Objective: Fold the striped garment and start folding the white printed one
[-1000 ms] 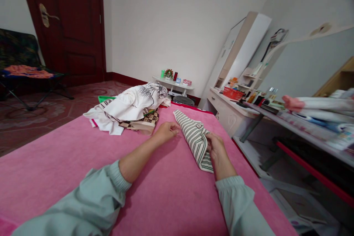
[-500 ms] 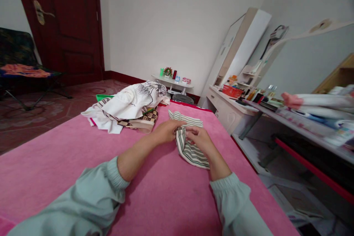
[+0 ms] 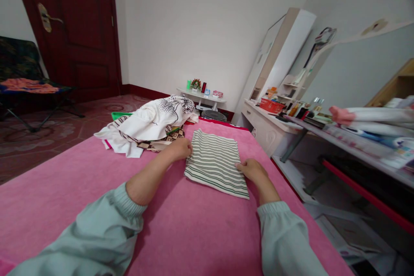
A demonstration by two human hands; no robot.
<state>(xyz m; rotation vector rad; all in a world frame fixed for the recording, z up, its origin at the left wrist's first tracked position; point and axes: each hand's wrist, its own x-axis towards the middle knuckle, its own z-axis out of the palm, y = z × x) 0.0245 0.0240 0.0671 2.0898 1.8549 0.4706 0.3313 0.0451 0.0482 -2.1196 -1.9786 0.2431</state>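
A cream-white cloth with dark green stripes point(image 3: 215, 159), perhaps a folded garment, lies spread in a rough rectangle on the pink bed cover point(image 3: 194, 233). My left hand point(image 3: 180, 149) pinches its left edge, fingers closed. On the opposite side my right hand point(image 3: 256, 171) grips the right edge between thumb and fingers; the fingertips are partly hidden. Just beyond my left hand rests a heap of clothes, with a white garment with black print point(image 3: 152, 116) on top and a brown patterned piece point(image 3: 176, 133) below.
To the right stand a white dresser point(image 3: 258, 123) with a red basket point(image 3: 271, 105) and a cluttered desk point(image 3: 355, 146). A small white shelf point(image 3: 200, 94) is against the far wall. At left are a folding chair point(image 3: 30, 86) and a dark red door point(image 3: 77, 30).
My hands have moved apart, left hand leftward and right hand rightward. The striped cloth, bunched between them before, is now opened out flat.
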